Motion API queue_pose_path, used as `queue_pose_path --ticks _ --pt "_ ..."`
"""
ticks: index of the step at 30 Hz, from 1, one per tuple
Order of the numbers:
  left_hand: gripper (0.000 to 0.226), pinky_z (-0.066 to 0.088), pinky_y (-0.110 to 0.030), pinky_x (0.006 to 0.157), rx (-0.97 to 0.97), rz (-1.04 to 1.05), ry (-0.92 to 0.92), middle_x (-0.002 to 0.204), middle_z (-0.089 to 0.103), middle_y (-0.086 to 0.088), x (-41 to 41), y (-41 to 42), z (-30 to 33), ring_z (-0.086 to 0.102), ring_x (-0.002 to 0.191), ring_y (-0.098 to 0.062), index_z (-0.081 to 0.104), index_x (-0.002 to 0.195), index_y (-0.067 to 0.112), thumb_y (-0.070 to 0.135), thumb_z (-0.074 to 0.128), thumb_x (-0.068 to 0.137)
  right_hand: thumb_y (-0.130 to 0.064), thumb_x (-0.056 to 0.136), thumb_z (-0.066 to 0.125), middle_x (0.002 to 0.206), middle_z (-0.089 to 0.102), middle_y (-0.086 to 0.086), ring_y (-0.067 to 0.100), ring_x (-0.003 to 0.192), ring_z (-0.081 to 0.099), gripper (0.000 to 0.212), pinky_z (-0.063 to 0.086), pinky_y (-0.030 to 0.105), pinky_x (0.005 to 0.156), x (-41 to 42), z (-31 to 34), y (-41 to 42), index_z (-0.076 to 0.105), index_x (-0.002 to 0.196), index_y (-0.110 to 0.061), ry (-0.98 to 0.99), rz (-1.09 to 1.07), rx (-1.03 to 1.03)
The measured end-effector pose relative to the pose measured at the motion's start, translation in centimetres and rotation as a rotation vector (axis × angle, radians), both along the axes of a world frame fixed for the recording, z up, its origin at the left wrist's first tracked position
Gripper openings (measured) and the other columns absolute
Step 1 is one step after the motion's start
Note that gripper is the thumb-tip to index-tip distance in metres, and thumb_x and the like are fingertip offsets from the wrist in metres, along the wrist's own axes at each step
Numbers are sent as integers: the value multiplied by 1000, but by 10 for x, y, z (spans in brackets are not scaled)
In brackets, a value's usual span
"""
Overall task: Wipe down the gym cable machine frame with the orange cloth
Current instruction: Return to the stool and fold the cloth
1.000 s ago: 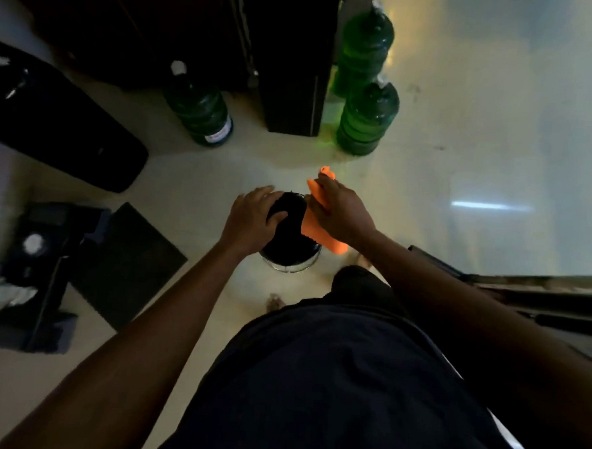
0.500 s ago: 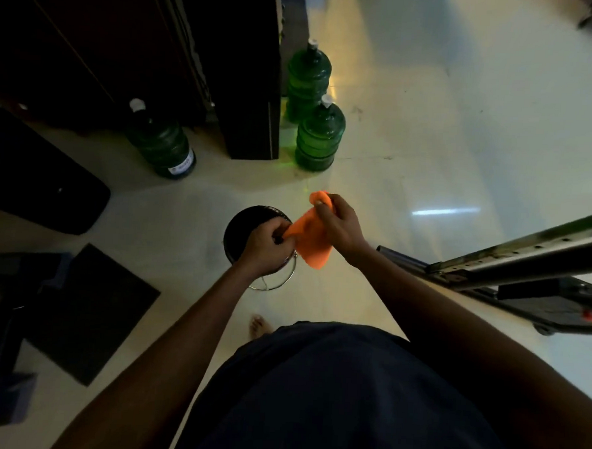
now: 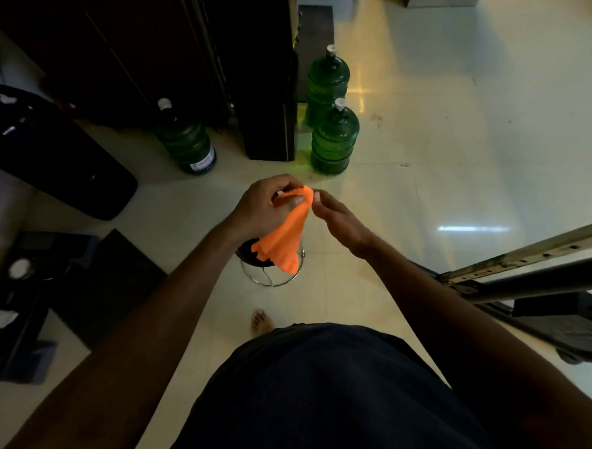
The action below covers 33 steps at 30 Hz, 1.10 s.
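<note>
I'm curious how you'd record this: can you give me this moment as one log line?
stage: readying cloth | left hand: pinches orange cloth | right hand: fingertips at cloth's top | frame: untouched
</note>
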State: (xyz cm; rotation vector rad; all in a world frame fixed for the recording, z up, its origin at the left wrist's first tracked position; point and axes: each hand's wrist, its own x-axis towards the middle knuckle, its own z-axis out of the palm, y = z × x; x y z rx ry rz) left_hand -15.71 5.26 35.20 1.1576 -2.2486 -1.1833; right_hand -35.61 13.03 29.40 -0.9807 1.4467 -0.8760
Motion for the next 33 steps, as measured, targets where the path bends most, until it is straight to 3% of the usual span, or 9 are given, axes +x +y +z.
queue_pose_path --ticks 2,6,11,13,18,23,27,30,33 --pt "18 54 -37 97 -26 -16 3 113 72 13 -4 -1 14 67 112 -11 71 116 35 31 68 99 -37 116 50 130 72 -7 -4 118 66 29 50 16 103 2 9 4 67 135 -22 -32 102 -4" --pt "21 57 -42 97 -9 16 -78 116 72 5 0 -2 35 67 112 -16 71 125 23 24 67 105 -53 104 67 108 72 -3 12 98 64 33 52 34 97 -5 1 22 73 108 -21 107 206 -123" --pt "34 59 -49 100 102 52 -92 118 73 4 6 11 40 70 113 -16 68 125 25 31 83 95 -52 97 78 104 74 0 17 104 69 37 55 35 96 -16 5 43 70 98 -15 192 188 -218" --pt "41 62 -41 85 251 -26 -176 104 74 7 13 16 41 73 97 -12 67 112 29 36 94 83 -46 98 79 89 70 -4 11 91 66 36 53 32 86 -20 9 48 66 89 -13 219 166 -239" --pt "44 36 -30 62 374 -129 -436 61 50 11 27 23 32 49 57 -8 60 69 13 36 96 78 -41 98 80 89 70 11 9 77 58 34 49 31 71 -30 15 60 67 95 -10 263 139 -197" --pt "34 47 -33 72 657 171 -63 93 67 -5 24 29 44 64 89 -21 70 91 12 31 83 66 -50 99 76 81 68 -7 6 73 62 36 49 25 69 -32 22 70 75 93 -15 114 125 -54" --pt "48 59 -43 91 1103 231 476 123 73 -17 24 38 31 71 111 -33 74 126 10 44 71 93 -55 100 73 103 74 20 24 93 68 47 57 44 89 -18 30 68 75 105 -8 -227 19 17" --pt "58 55 -53 103 1240 202 401 136 68 -20 30 49 4 69 119 -37 68 136 8 50 66 95 -51 99 76 133 66 32 40 114 72 55 57 54 105 -5 30 59 69 123 -3 -384 -163 56" --pt "42 57 -44 102 1212 281 517 128 65 -21 41 47 -19 66 115 -36 69 126 6 35 70 96 -45 104 70 117 75 12 32 114 71 43 56 49 103 7 30 54 71 129 -10 -378 -277 108"
